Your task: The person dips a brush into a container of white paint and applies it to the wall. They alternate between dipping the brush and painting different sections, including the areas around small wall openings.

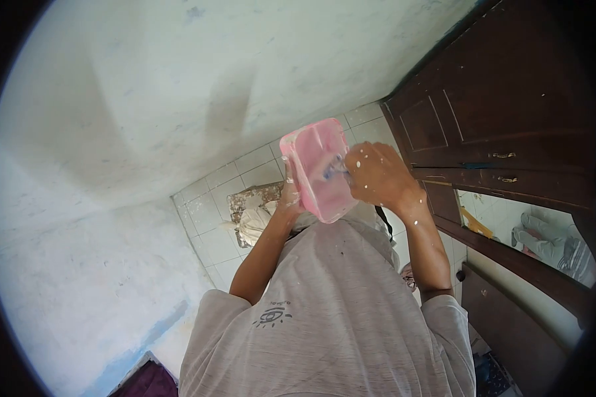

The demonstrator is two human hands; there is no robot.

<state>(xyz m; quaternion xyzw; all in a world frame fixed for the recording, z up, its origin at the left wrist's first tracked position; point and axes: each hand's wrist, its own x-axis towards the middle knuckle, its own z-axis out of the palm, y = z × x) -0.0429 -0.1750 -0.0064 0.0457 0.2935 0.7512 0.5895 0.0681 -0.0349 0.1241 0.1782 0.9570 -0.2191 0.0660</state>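
Observation:
A pink plastic tub (pixel 323 195) is held up in front of my chest, tilted, with pale smears along its rim. My left hand (pixel 290 188) grips its left side, with white spots on the fingers. My right hand (pixel 381 173), spotted with white, is closed at the tub's right edge. Its fingers are curled round something I cannot make out. A blurred blue and whitish thing (pixel 334 167) shows inside the tub beside those fingers.
A pale patchy wall (pixel 146 86) rises ahead and to the left. On the tiled floor (pixel 215 245) lies a cream cloth (pixel 253 223) on a speckled piece. Dark wooden furniture (pixel 510 99) with a mirror (pixel 523 231) stands at right. Purple fabric (pixel 149 380) shows at lower left.

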